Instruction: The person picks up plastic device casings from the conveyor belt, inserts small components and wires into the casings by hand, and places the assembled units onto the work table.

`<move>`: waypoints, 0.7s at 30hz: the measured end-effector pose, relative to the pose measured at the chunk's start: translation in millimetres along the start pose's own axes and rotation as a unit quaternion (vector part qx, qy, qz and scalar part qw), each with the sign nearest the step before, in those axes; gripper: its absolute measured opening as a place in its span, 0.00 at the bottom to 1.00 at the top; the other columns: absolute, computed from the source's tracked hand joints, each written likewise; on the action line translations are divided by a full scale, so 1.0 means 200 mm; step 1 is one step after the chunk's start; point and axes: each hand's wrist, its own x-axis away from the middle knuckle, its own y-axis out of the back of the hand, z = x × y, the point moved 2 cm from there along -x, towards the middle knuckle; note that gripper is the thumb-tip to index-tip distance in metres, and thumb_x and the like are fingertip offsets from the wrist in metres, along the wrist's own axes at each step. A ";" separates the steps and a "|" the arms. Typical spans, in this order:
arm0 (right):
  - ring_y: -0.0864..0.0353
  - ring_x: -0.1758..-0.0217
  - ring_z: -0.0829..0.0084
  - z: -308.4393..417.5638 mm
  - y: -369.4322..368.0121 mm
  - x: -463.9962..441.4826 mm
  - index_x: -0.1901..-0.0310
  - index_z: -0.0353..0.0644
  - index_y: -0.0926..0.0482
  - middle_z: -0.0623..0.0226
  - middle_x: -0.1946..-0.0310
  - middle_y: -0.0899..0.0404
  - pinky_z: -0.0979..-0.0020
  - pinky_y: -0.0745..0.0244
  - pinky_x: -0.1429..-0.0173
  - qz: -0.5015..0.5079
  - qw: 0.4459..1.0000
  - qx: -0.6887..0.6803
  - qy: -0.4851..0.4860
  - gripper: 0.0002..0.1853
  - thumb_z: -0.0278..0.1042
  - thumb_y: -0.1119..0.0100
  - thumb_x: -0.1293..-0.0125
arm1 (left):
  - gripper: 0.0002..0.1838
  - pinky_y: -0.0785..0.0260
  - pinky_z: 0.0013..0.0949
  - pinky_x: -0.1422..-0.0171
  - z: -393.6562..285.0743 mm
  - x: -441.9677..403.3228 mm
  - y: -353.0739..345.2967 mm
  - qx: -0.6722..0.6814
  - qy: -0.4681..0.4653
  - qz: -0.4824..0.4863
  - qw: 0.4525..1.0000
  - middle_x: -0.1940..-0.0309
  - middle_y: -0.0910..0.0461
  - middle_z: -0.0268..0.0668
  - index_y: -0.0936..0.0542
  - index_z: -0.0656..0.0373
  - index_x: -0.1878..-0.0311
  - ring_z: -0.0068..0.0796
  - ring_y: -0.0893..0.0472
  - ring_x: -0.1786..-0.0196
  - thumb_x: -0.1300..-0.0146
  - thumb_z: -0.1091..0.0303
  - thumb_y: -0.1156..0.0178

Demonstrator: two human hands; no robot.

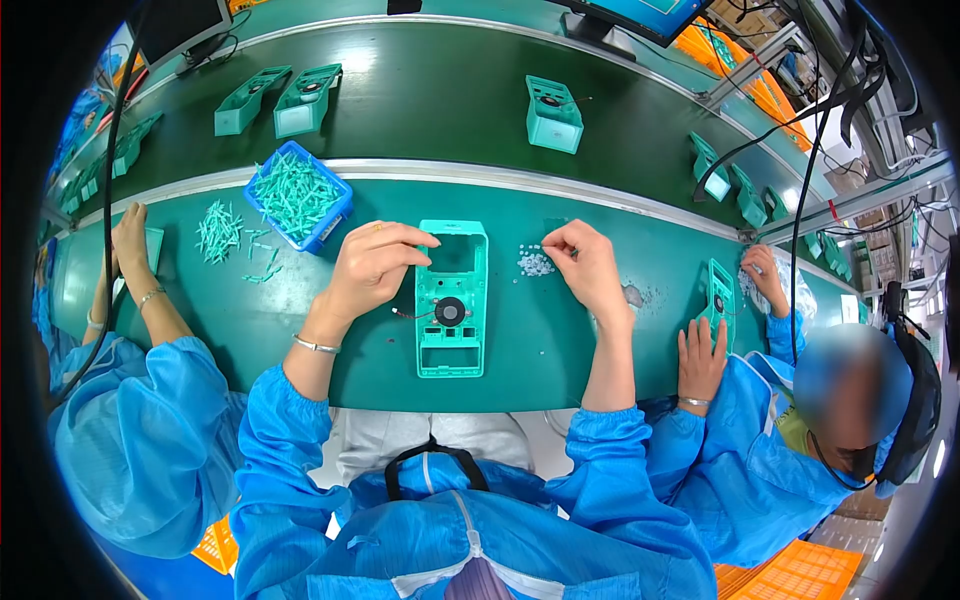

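Observation:
A green plastic housing (480,300) lies flat in front of me, with a round black fan (450,312) and a short wire at its middle. My left hand (375,265) has its thumb and fingers closed at the housing's upper left rim. Just right of the housing is a small pile of whitish translucent pieces (535,262). Beside that pile my right hand (590,268) holds its thumb and forefinger pinched together; whatever is between the fingertips is too small to make out.
A blue bin (344,208) of green sticks stands at the upper left, with loose green sticks (218,232) beside it. More housings (554,115) sit on the dark belt beyond the metal rail. Co-workers' hands (703,360) are at both sides. Black cables hang at left and right.

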 end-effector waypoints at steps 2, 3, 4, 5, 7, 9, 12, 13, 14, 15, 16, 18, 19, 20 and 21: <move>0.18 0.66 0.63 0.00 0.00 0.00 0.60 0.36 0.14 0.61 0.66 0.18 0.63 0.24 0.59 -0.009 0.999 0.039 0.001 0.03 0.21 0.31 0.35 | 0.11 0.26 0.36 0.60 0.00 0.00 0.00 0.002 -0.005 -0.003 1.000 0.55 0.08 0.35 0.14 0.58 0.69 0.35 0.11 0.60 0.48 0.88 0.38; 0.18 0.66 0.63 -0.01 0.00 0.00 0.60 0.36 0.14 0.61 0.66 0.18 0.63 0.24 0.59 -0.009 0.999 0.039 0.002 0.03 0.21 0.31 0.35 | 0.11 0.26 0.36 0.60 0.00 0.01 0.00 0.002 -0.004 -0.003 1.000 0.55 0.08 0.35 0.14 0.58 0.69 0.35 0.11 0.60 0.48 0.88 0.38; 0.18 0.65 0.61 -0.01 0.00 0.00 0.60 0.36 0.14 0.60 0.65 0.18 0.63 0.24 0.58 -0.009 0.999 0.048 -0.003 0.03 0.21 0.31 0.35 | 0.11 0.26 0.36 0.60 0.00 0.01 0.00 0.002 -0.003 -0.003 1.000 0.55 0.08 0.35 0.14 0.59 0.69 0.35 0.11 0.60 0.48 0.88 0.38; 0.17 0.65 0.60 -0.01 0.01 0.00 0.60 0.36 0.14 0.60 0.64 0.17 0.62 0.23 0.58 -0.010 0.998 0.056 -0.008 0.03 0.22 0.31 0.34 | 0.11 0.26 0.35 0.60 0.00 0.00 0.01 0.002 -0.001 -0.001 1.000 0.55 0.08 0.35 0.14 0.59 0.69 0.35 0.11 0.61 0.48 0.88 0.38; 0.17 0.64 0.60 0.00 0.01 0.01 0.60 0.35 0.14 0.60 0.64 0.17 0.62 0.23 0.58 -0.006 0.998 0.065 -0.009 0.03 0.22 0.31 0.34 | 0.12 0.26 0.35 0.60 -0.01 -0.01 0.01 0.005 0.001 -0.014 1.000 0.55 0.08 0.36 0.14 0.59 0.69 0.35 0.12 0.61 0.48 0.88 0.38; 0.16 0.64 0.60 0.01 0.02 0.01 0.60 0.35 0.14 0.60 0.64 0.17 0.61 0.23 0.58 -0.002 0.997 0.074 -0.010 0.03 0.23 0.31 0.34 | 0.12 0.26 0.35 0.60 -0.01 -0.01 0.01 0.008 0.004 -0.026 1.000 0.56 0.09 0.37 0.14 0.59 0.69 0.34 0.12 0.62 0.48 0.89 0.38; 0.16 0.63 0.59 0.01 0.02 0.01 0.60 0.35 0.13 0.60 0.63 0.16 0.61 0.23 0.57 0.004 0.997 0.075 -0.013 0.03 0.24 0.31 0.33 | 0.12 0.24 0.34 0.60 0.00 0.01 0.03 0.015 0.019 -0.037 0.999 0.55 0.09 0.40 0.14 0.60 0.67 0.36 0.13 0.62 0.48 0.90 0.38; 0.16 0.62 0.58 0.01 0.02 0.01 0.60 0.35 0.14 0.60 0.63 0.16 0.60 0.22 0.57 0.002 0.997 0.078 -0.011 0.03 0.24 0.32 0.33 | 0.12 0.23 0.33 0.59 0.00 0.01 0.03 0.023 0.026 -0.048 0.998 0.54 0.09 0.41 0.13 0.61 0.66 0.36 0.13 0.62 0.47 0.90 0.38; 0.15 0.62 0.56 0.01 0.02 0.01 0.60 0.36 0.14 0.60 0.62 0.16 0.59 0.22 0.56 0.000 0.997 0.079 -0.008 0.02 0.24 0.32 0.33 | 0.12 0.22 0.32 0.59 0.00 0.01 0.04 0.030 0.033 -0.059 0.997 0.54 0.10 0.42 0.13 0.63 0.65 0.36 0.13 0.61 0.46 0.90 0.38; 0.15 0.62 0.56 0.01 0.02 0.01 0.60 0.36 0.14 0.60 0.62 0.16 0.59 0.22 0.56 0.000 0.997 0.078 -0.005 0.02 0.24 0.32 0.33 | 0.12 0.22 0.32 0.59 -0.01 0.02 0.04 0.027 0.032 -0.060 0.997 0.54 0.10 0.42 0.13 0.63 0.65 0.36 0.13 0.61 0.46 0.90 0.38; 0.15 0.61 0.55 0.01 0.01 0.01 0.61 0.37 0.14 0.60 0.62 0.16 0.59 0.22 0.56 -0.005 0.995 0.098 0.012 0.02 0.24 0.33 0.33 | 0.11 0.22 0.31 0.58 -0.02 0.02 0.05 0.024 0.063 -0.071 0.995 0.53 0.10 0.42 0.13 0.63 0.63 0.34 0.13 0.61 0.42 0.90 0.39; 0.15 0.60 0.53 0.02 0.01 0.01 0.61 0.37 0.15 0.60 0.61 0.16 0.58 0.22 0.55 -0.009 0.993 0.113 0.034 0.01 0.24 0.33 0.32 | 0.11 0.21 0.31 0.57 -0.06 0.03 0.07 0.013 0.094 -0.082 0.992 0.52 0.11 0.41 0.13 0.64 0.61 0.32 0.13 0.61 0.39 0.89 0.39; 0.15 0.59 0.52 0.04 0.01 0.02 0.61 0.37 0.15 0.60 0.61 0.16 0.57 0.22 0.55 -0.015 0.990 0.135 0.041 0.01 0.24 0.33 0.32 | 0.10 0.22 0.30 0.57 -0.10 0.03 0.07 0.036 0.185 -0.123 0.974 0.51 0.11 0.40 0.13 0.64 0.58 0.28 0.15 0.61 0.35 0.87 0.39; 0.16 0.58 0.51 0.05 0.01 0.02 0.62 0.38 0.16 0.60 0.60 0.17 0.56 0.22 0.54 -0.021 0.986 0.156 0.048 0.01 0.24 0.34 0.32 | 0.10 0.23 0.30 0.57 -0.13 0.07 0.08 0.059 0.274 -0.165 0.946 0.51 0.11 0.38 0.13 0.64 0.54 0.24 0.16 0.61 0.32 0.86 0.39; 0.16 0.58 0.51 0.05 0.01 0.01 0.62 0.38 0.16 0.60 0.60 0.17 0.56 0.22 0.54 -0.019 0.987 0.150 0.054 0.01 0.24 0.34 0.32 | 0.14 0.25 0.27 0.57 -0.13 0.16 0.08 0.071 0.307 -0.160 0.936 0.47 0.14 0.34 0.15 0.62 0.43 0.17 0.18 0.61 0.30 0.80 0.36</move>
